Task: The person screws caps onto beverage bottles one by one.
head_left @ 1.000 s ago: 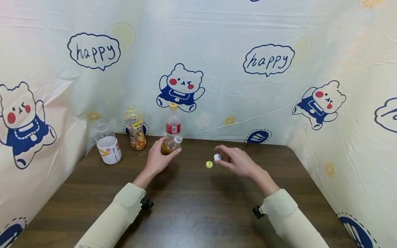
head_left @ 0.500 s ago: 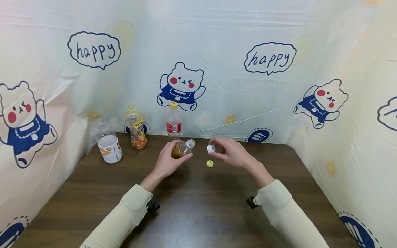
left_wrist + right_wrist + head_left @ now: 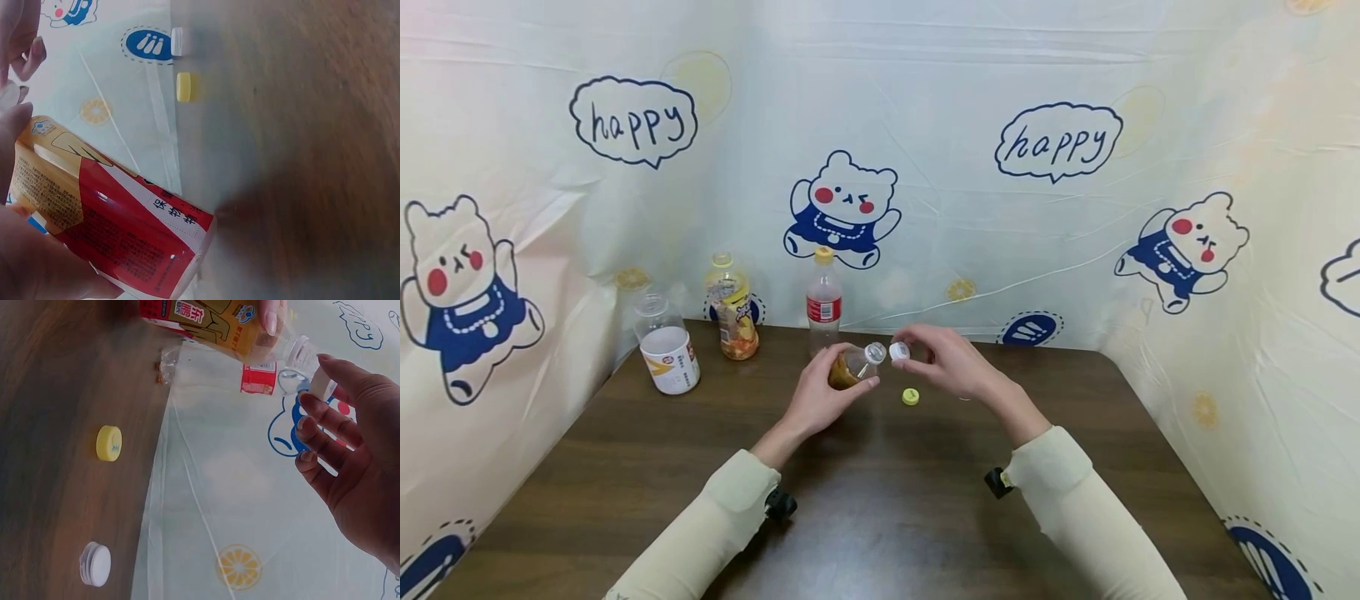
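My left hand [image 3: 822, 395] grips a plastic drink bottle [image 3: 125, 212] with a red and gold label. The bottle is tilted, its uncapped mouth [image 3: 875, 353] pointing toward my right hand [image 3: 951, 364]. Between thumb and fingertips, my right hand pinches a white cap [image 3: 321, 384] right at the bottle's mouth. On the table below lies a yellow cap [image 3: 911, 397]. A second white cap [image 3: 97, 564] lies near it in the right wrist view, mostly hidden by my right hand in the head view.
Behind my left hand stands a red-labelled bottle [image 3: 824, 308] with a yellow cap. Farther left are a yellow-labelled bottle [image 3: 735, 321] and a clear jar [image 3: 670, 360] with a white label. A printed curtain [image 3: 955, 225] borders the wooden table [image 3: 880, 517].
My left hand has carried the tilted bottle rightward. My right hand has brought the white cap left and up, so cap and bottle mouth are now close together.
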The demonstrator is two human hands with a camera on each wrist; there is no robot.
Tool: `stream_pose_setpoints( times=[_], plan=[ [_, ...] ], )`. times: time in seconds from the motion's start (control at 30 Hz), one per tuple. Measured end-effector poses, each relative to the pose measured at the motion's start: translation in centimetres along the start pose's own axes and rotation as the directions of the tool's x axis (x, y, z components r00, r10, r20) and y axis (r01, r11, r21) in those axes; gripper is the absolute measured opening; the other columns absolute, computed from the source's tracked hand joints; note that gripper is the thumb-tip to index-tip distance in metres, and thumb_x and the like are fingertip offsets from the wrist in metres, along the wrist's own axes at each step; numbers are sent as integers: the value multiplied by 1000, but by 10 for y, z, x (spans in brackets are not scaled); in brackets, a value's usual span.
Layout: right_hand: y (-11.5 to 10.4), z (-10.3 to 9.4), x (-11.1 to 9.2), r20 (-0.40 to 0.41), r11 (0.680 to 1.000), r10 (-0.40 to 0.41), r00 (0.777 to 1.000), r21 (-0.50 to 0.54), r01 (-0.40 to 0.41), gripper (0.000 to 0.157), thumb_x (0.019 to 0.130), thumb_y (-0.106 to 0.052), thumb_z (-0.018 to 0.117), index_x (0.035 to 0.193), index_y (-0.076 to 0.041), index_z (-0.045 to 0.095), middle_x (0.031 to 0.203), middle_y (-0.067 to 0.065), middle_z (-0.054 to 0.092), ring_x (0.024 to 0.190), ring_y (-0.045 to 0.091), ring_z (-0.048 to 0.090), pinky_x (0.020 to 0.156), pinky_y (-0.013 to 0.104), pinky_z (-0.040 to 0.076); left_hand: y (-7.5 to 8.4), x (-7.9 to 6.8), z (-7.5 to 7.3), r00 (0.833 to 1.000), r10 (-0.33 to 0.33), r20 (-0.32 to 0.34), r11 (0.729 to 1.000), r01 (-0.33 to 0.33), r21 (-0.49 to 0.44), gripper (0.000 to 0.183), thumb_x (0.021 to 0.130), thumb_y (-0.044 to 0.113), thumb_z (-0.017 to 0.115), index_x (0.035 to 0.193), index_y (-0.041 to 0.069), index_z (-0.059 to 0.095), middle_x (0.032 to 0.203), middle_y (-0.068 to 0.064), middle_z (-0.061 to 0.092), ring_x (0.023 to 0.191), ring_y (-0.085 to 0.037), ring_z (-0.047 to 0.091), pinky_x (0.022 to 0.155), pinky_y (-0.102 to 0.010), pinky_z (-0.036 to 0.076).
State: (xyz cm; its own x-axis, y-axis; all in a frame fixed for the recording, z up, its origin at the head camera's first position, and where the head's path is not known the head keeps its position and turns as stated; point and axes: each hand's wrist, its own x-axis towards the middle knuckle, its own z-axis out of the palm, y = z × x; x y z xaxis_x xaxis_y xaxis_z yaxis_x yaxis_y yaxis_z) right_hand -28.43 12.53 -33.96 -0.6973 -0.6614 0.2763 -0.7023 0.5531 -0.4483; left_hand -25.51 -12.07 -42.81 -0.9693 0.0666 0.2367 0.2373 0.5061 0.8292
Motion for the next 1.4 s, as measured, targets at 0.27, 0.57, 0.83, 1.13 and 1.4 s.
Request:
stream_pose_setpoints(
  times=[0.27, 0.57, 0.83, 1.13, 1.4],
  plan=[
    [-4, -1, 5, 12, 997, -15, 1000, 80, 14, 29, 95, -25, 75, 122, -16, 68, 98, -5, 69, 67, 16, 56, 61, 30, 52, 2, 0, 7, 1000, -2, 23, 999, 3, -50, 67, 86, 53, 79, 141, 27, 52, 141, -9, 53, 125, -31, 51, 105, -59, 46],
    [-2, -2, 14, 40, 997, -45, 998, 67, 42, 33, 96, -25, 74, 126, -13, 67, 101, -2, 69, 69, 23, 58, 63, 30, 53, 0, 0, 11, 1000, -2, 20, 999, 3, -54, 67, 87, 53, 78, 142, 26, 52, 140, -6, 53, 124, -30, 52, 105, -57, 47],
    [-2, 1, 18, 63, 997, -68, 996, 48, 65, 25, 96, -25, 74, 119, -15, 68, 96, -5, 68, 68, 16, 58, 65, 29, 54, 2, -1, 12, 1000, -6, 22, 999, 7, -44, 67, 87, 53, 78, 142, 27, 52, 139, -7, 53, 122, -30, 52, 103, -56, 49],
    [-4, -2, 18, 81, 997, -76, 994, 34, 74, 28, 96, -22, 75, 121, -13, 69, 96, -5, 67, 74, 21, 61, 68, 29, 56, 3, -1, 12, 1000, 13, 26, 1000, -13, -28, 65, 86, 53, 78, 141, 29, 53, 135, -5, 55, 120, -29, 53, 100, -54, 50],
    [-6, -1, 21, 90, 999, -32, 995, 11, 31, 20, 93, -24, 78, 110, -17, 70, 89, -8, 69, 76, 14, 61, 71, 28, 56, 1, 0, 12, 999, 3, 35, 999, -2, -32, 67, 86, 56, 78, 142, 30, 52, 136, -7, 56, 120, -30, 53, 100, -55, 51]
  ],
)
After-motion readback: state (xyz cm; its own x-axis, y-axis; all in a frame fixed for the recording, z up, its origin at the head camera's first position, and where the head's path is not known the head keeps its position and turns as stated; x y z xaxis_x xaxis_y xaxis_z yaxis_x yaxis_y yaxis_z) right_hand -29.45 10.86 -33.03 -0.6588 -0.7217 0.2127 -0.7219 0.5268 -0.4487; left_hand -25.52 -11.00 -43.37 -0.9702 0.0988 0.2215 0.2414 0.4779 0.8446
